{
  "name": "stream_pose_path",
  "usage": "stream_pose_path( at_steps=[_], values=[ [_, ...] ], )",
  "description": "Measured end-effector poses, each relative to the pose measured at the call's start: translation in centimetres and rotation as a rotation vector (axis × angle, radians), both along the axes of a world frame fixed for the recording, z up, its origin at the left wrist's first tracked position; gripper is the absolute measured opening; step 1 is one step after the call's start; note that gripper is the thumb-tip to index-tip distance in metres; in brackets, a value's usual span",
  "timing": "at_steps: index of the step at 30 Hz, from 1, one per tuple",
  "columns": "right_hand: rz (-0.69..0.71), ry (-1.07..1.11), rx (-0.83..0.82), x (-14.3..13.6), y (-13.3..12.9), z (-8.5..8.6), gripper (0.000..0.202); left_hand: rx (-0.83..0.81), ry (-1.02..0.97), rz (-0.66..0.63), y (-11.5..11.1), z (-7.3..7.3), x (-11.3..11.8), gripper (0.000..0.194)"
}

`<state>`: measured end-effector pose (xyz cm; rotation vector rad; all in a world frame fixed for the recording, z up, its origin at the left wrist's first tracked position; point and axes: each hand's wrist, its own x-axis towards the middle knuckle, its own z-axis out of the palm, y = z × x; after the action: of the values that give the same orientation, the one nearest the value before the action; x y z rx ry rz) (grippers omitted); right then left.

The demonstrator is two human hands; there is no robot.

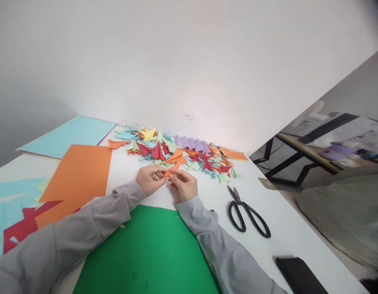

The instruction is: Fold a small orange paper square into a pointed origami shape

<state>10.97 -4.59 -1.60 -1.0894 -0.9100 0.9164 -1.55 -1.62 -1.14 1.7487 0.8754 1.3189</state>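
Between my fingertips is a small piece of folded orange paper, pinched from both sides. My left hand grips its left end with thumb and fingers, and my right hand grips the right end. The fingers cover much of it, so its full shape is hidden. Just beyond my hands lies an orange paper plane, at the front of a heap of small folded paper planes in red, yellow, blue and green. Under my forearms a green sheet rests on the white table.
Scissors with black handles lie on the right, blades partly apart. A black flat object is at the lower right. Orange paper, light blue sheets and red scraps cover the left. A purple pleated strip stands near the wall.
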Motion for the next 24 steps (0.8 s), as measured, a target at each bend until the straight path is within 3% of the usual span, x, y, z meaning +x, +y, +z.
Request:
stream_pose_path(
  at_steps=[7, 14, 19, 24],
  values=[
    [0.019, 0.131, -0.043, 0.36, 0.45, -0.59, 0.016, -0.245, -0.144, -0.142, 0.43, 0.12, -0.29, 0.023],
    [0.055, 0.179, -0.064, 0.47, 0.57, -0.65, 0.013, -0.188, -0.122, -0.205, 0.44, 0.05, -0.36, 0.019],
    [0.080, 0.111, -0.038, 0.26, 0.27, -0.51, 0.012, -0.176, -0.123, -0.178, 0.60, -0.23, -0.27, 0.014],
    [0.098, 0.092, -0.010, 0.26, 0.08, -0.51, 0.014, -0.301, -0.173, -0.187, 0.83, -0.04, -0.24, 0.015]
  ],
)
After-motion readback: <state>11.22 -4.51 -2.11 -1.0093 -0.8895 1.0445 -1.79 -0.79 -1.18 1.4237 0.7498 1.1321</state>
